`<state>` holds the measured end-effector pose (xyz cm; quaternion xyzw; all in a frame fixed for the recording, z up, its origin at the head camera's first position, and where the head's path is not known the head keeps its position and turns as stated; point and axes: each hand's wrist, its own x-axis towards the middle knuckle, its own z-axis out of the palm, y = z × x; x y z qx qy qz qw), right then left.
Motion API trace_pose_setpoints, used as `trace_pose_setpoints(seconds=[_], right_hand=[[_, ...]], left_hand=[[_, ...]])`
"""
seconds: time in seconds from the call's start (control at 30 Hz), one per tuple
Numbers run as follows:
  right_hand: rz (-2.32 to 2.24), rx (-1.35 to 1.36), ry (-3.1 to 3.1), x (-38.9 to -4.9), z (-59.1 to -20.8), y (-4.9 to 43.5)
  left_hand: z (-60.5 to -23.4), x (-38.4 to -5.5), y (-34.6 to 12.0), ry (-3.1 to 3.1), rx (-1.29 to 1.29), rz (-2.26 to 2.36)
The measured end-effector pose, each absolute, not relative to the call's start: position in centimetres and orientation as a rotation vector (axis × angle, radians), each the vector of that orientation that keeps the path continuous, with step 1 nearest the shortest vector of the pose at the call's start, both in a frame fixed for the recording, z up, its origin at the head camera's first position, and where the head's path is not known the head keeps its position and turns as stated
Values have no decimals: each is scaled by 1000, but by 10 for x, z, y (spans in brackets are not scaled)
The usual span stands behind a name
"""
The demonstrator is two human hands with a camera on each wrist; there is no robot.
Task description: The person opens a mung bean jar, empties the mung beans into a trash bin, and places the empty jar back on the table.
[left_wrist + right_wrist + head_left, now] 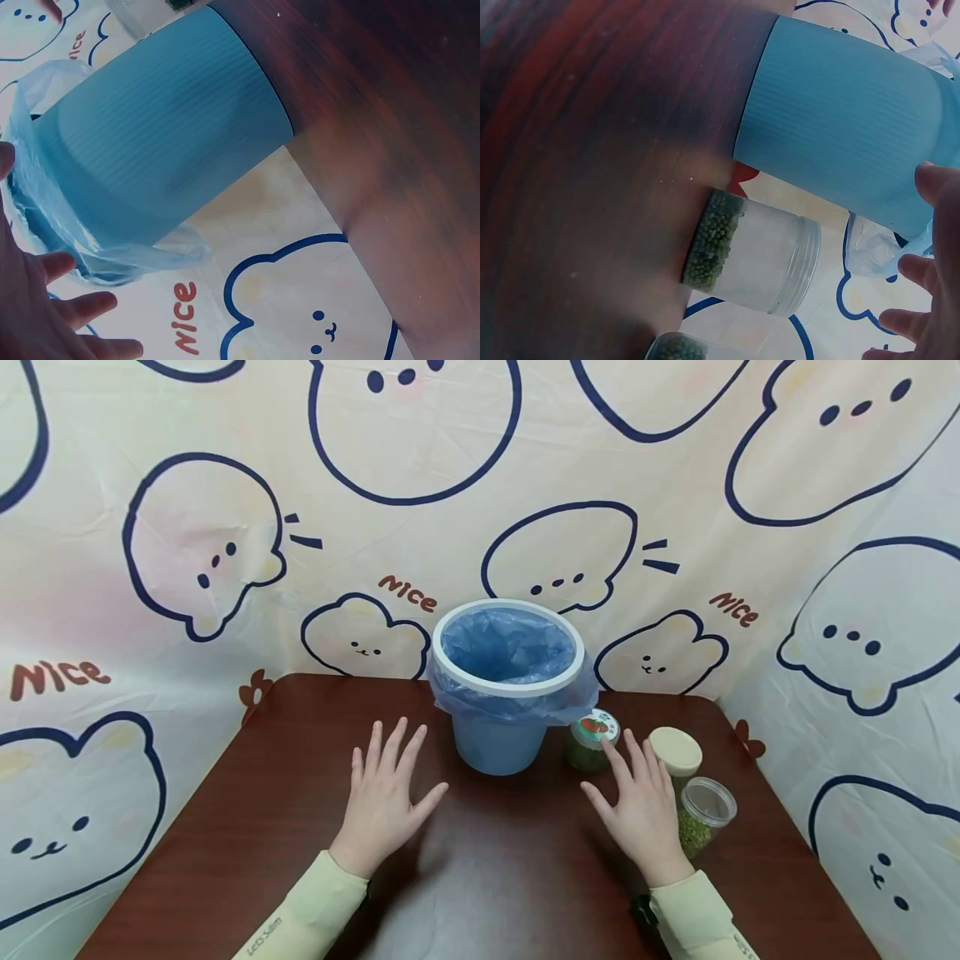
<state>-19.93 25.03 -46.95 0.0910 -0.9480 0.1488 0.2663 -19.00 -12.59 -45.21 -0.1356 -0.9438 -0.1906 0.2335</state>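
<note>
On the table (495,868), far middle, the blue bin (500,745) stands mouth up, long axis vertical. Left hand (384,806) and right hand (641,810) (fingers spread apart) are nearer; only the head view shows the white rim (507,690).

At twelve o'clock on the brown table (495,885), the bin (498,745) is blue, white-rimmed; at two, a jar lid (676,750) is cream; navy-outlined bears (365,639) pattern the pale backdrop (420,547).

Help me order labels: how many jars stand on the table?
3: a printed-lid jar beside the blue bin, a cream-lidded jar farther right, and a third jar in front of that.
</note>
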Motion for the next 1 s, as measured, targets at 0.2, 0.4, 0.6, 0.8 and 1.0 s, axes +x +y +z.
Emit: trace_pose_setpoints(seconds=[0.2, 0.4, 0.6, 0.8, 1.0], right_hand=[[402, 264, -2504, -200, -471, 253], [410, 260, -2450, -201, -474, 256], [420, 257, -2423, -199, -471, 258], [429, 253, -2408, -194, -471, 262], [439, 277, -2358, -189, -467, 266]], left_hand=[[-453, -192, -127, -2505, -410, -506], [-453, -194, -128, -2403, -443, -467], [-454, -195, -127, -2358, -448, -475], [-455, -194, -126, -2336, -447, -472], [-455, -195, -127, -2345, -460, -474]])
